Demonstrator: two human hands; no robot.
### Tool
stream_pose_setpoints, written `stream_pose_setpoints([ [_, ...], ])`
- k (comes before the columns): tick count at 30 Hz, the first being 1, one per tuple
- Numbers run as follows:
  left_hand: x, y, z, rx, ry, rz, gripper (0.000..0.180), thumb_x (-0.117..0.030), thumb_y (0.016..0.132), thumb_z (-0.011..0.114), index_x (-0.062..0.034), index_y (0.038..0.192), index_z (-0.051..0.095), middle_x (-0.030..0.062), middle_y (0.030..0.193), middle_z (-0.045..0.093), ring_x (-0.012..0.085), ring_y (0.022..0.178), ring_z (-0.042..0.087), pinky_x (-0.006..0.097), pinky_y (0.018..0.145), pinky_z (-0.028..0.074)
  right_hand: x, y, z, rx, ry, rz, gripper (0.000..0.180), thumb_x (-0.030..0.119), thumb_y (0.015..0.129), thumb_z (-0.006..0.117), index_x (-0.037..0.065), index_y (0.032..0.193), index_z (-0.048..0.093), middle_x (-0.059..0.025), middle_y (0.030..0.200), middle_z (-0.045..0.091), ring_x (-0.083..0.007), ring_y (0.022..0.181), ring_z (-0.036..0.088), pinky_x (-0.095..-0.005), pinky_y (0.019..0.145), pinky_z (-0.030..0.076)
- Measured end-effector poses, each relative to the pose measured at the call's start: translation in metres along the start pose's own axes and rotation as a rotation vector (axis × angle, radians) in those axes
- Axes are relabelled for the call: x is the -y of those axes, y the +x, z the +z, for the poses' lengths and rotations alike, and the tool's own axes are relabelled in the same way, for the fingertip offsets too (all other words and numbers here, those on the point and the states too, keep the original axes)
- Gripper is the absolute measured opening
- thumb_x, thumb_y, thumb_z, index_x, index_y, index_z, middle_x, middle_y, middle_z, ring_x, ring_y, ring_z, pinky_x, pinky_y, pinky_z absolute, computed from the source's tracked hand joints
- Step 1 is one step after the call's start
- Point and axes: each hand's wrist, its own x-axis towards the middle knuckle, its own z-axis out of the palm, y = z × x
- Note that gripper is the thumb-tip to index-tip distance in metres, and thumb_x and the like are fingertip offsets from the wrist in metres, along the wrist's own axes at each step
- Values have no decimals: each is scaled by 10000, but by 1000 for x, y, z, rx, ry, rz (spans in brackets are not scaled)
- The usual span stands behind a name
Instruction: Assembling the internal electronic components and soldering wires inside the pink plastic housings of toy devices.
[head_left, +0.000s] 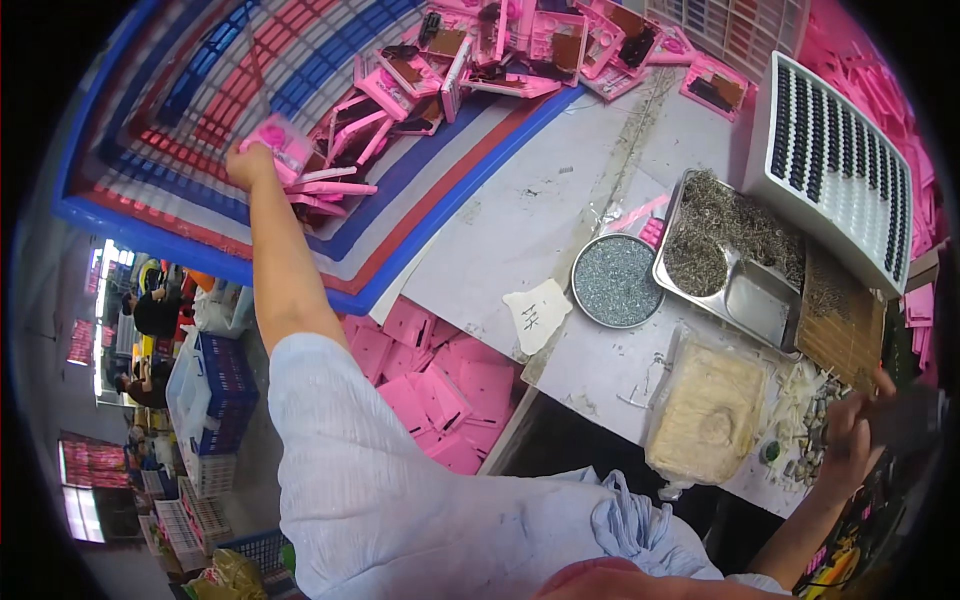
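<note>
My left arm reaches across to a large basket striped in red, white and blue [390,245]. There my left hand [248,167] is closed on a pink plastic case [279,146], above other pink cases piled in the basket. Over at the right edge, my right hand [848,440] has its fingers curled against a dark, blurred object [905,428] whose kind I cannot make out. Near that hand lie small pale and metallic parts [797,425]. A yellowish block wrapped in clear plastic [707,405] sits beside them.
A round tin of small grey metal pieces [617,281] stands mid-table, next to a metal tray of springs or pins [742,283]. Behind is a white rack with black rows [835,165]. More pink cases [430,400] lie below the table edge. Torn paper [537,316] lies near the tin.
</note>
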Motion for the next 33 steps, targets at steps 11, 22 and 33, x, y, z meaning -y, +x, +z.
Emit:
stream_pose_setpoints([
  [11, -181, -305, -223, 461, -773, 886, 272, 34, 963, 655, 28, 1234, 668, 149, 1196, 687, 246, 1043, 702, 367, 886, 581, -33, -36, 109, 380, 319, 410, 851, 430, 961, 644, 24, 1604, 261, -215, 1493, 485, -298, 1312, 530, -459, 1081, 459],
  [22, -234, -525, -309, 1257, -1217, 1196, 418, -55, 712, 784, -55, 1122, 707, 103, 1041, 660, 339, 992, 668, 420, 762, 565, -69, -74, 45, 87, 453, 834, 354, 238, 1092, 475, -14, 1317, 578, -84, 1194, 684, -160, 1068, 665, -323, 949, 543],
  [33, -188, -559, -285, 1470, -962, 1164, 314, -102, 756, 784, -101, 1053, 682, 37, 950, 634, 247, 885, 617, 407, 806, 444, -82, -65, 9, 278, -1131, 171, 381, 365, 960, 677, 15, 814, 713, -177, 628, 629, -356, 554, 609, -422, 538, 461],
])
